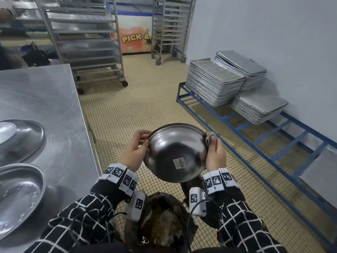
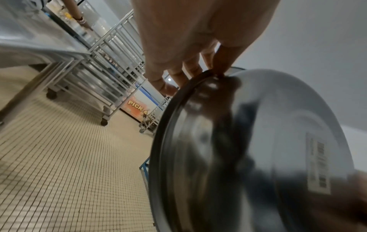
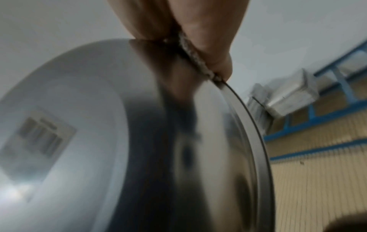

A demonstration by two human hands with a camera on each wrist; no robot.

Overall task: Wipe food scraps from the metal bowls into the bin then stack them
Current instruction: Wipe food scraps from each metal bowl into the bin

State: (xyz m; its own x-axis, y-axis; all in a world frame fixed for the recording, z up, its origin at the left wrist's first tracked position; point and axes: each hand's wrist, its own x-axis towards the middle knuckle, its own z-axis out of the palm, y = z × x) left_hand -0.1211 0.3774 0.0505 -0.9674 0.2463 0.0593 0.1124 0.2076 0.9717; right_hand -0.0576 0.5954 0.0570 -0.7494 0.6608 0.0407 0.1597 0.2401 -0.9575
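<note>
I hold a round metal bowl (image 1: 175, 152) in the air, its underside with a white label sticker facing me and its mouth turned away. My left hand (image 1: 135, 148) grips the bowl's left rim (image 2: 196, 81). My right hand (image 1: 215, 152) pinches the right rim together with a greyish wiping cloth (image 1: 209, 138), seen pressed to the rim (image 3: 196, 58). Below the bowl stands the bin (image 1: 162, 221), lined with a dark bag and holding brown food scraps. Two more metal bowls (image 1: 21, 139) (image 1: 18, 196) sit on the steel table at the left.
The steel table (image 1: 45, 99) fills the left side. Wheeled tray racks (image 1: 87, 42) stand at the back. Stacks of baking trays (image 1: 218, 81) rest on a blue low frame (image 1: 255, 136) along the right wall. Tiled floor lies between.
</note>
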